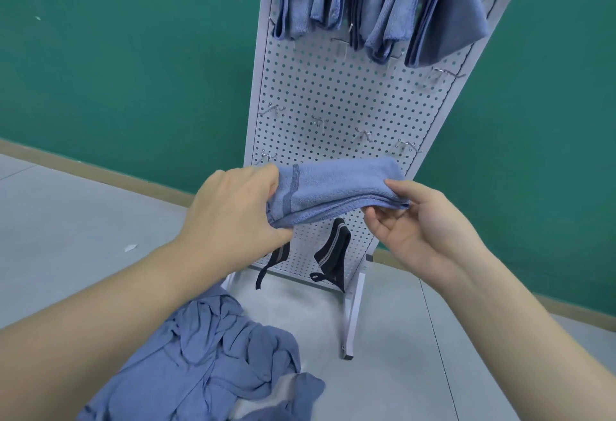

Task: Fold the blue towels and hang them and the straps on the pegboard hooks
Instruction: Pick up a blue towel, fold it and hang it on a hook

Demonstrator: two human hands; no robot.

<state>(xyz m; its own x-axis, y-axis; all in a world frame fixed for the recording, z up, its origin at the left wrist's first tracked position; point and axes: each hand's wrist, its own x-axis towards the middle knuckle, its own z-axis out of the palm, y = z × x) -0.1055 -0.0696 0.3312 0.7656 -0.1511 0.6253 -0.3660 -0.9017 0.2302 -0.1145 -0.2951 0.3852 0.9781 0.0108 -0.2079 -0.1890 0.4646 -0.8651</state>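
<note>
I hold a folded blue towel (336, 187) level in front of the white pegboard (333, 97). My left hand (233, 214) grips its left end, by the darker stripes. My right hand (423, 224) pinches its right end between thumb and fingers. Several folded blue towels (383, 4) hang from hooks along the top of the board. Two black straps (330, 257) hang low on the board, one partly hidden behind my left hand. A heap of loose blue towels (213, 364) lies on the floor below my left arm.
Bare metal hooks (405, 145) stick out of the middle rows of the pegboard. The board stands on white feet (350, 327) on a grey floor, against a green wall (116, 64) with a tan skirting strip.
</note>
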